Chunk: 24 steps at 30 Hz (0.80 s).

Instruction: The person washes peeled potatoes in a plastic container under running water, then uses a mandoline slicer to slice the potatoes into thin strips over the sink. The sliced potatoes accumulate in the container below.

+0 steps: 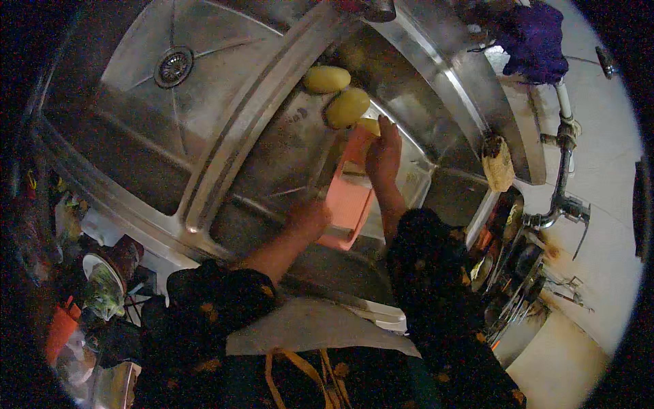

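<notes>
A pink slicer or grater board (351,207) lies slanted over a clear tray (420,185) in the right-hand basin of a steel sink. My left hand (310,219) is closed on the board's near left edge. Farther up, my right hand (383,153) is over the board's far part, fingers stretched forward. Its fingers touch a yellow piece (369,127), probably peeled potato; the palm side is hidden, so its grip is unclear. Just beyond sit two peeled potatoes (327,79), the nearer potato (348,107) close to the board's far end.
A steel divider (255,115) separates this basin from the left one, which has a drain strainer (174,67). On the right rim rests a tan scrubber (497,164). A wall tap (562,199), purple cloth (534,43) and utensils (516,271) are at the right.
</notes>
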Motion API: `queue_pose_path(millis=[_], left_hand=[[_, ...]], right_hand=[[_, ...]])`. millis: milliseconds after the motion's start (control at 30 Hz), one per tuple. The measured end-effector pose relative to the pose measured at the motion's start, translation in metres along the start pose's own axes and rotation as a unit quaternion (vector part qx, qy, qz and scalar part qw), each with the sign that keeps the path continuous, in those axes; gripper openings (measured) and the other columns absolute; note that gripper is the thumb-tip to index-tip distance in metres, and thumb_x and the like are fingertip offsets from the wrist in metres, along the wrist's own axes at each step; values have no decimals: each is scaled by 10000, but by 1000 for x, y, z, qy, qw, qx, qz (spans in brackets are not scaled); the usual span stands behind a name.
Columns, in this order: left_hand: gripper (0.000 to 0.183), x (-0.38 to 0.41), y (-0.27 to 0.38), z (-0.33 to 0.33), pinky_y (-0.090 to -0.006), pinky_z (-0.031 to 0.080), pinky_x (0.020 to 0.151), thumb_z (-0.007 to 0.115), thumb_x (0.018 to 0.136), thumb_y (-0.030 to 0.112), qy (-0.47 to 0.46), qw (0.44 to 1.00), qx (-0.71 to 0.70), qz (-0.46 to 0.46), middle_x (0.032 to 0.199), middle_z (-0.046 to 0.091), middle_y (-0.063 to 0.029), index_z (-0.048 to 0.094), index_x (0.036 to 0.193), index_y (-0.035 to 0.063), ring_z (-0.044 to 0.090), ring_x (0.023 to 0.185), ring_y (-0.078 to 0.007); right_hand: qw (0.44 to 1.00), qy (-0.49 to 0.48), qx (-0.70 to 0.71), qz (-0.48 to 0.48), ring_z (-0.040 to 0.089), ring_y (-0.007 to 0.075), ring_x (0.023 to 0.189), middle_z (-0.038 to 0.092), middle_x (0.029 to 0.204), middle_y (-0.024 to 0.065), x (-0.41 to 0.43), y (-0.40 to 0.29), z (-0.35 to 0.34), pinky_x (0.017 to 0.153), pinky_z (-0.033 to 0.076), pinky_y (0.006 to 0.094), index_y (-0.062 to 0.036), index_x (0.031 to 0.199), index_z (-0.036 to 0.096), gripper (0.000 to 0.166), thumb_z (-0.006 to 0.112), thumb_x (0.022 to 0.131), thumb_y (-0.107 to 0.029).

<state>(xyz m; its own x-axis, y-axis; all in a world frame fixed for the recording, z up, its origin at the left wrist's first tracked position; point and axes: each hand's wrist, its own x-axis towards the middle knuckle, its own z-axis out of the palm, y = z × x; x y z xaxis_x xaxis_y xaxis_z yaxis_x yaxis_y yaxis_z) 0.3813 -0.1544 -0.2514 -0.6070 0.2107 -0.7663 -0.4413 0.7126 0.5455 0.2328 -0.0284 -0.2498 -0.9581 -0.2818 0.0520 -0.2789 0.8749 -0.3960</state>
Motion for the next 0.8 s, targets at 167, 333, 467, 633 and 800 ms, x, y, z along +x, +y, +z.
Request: queue_pose_path(millis=[167, 333, 467, 633, 800], left_hand=[[273, 45, -44, 75, -441, 457, 714, 488, 762, 243, 190, 904, -384, 2, 901, 597, -174, 598, 875, 20, 579, 837, -335], [254, -3, 5, -5, -420, 434, 784, 469, 777, 206, 1, 1000, -27, 12, 982, 575, -177, 595, 910, 31, 555, 915, -322], [238, 2, -14, 7, -420, 446, 759, 468, 770, 190, 30, 995, -90, 29, 956, 583, -177, 599, 891, 32, 565, 877, -326], [291, 55, -47, 104, -428, 458, 740, 483, 776, 219, 147, 893, -423, 29, 964, 578, -168, 567, 973, 23, 561, 887, -337], [399, 34, -38, 50, -423, 466, 742, 498, 782, 254, 0, 982, -188, 16, 1031, 560, -165, 496, 1089, -2, 572, 891, -326]], right_hand=[[993, -89, 41, -59, 407, 307, 1136, 455, 1209, 174, -108, -47, -1, 994, 264, 358, -5, 1117, 502, 328, 421, 799, -19], [995, 76, -45, -49, 463, 377, 921, 496, 1058, 195, 6, -13, -1, 818, 374, 425, 1, 1145, 433, 413, 413, 734, 34], [965, -45, 227, 126, 439, 362, 996, 488, 1095, 187, -60, -35, -2, 863, 346, 412, -10, 1145, 444, 394, 417, 752, 7], [991, -23, 127, 33, 384, 351, 1137, 457, 1193, 181, -68, -46, -1, 967, 284, 392, -31, 1203, 426, 434, 421, 770, -13], [944, 39, 308, 115, 469, 271, 993, 516, 1051, 118, -8, -19, -1, 880, 342, 368, -9, 1106, 468, 276, 401, 851, -92]])
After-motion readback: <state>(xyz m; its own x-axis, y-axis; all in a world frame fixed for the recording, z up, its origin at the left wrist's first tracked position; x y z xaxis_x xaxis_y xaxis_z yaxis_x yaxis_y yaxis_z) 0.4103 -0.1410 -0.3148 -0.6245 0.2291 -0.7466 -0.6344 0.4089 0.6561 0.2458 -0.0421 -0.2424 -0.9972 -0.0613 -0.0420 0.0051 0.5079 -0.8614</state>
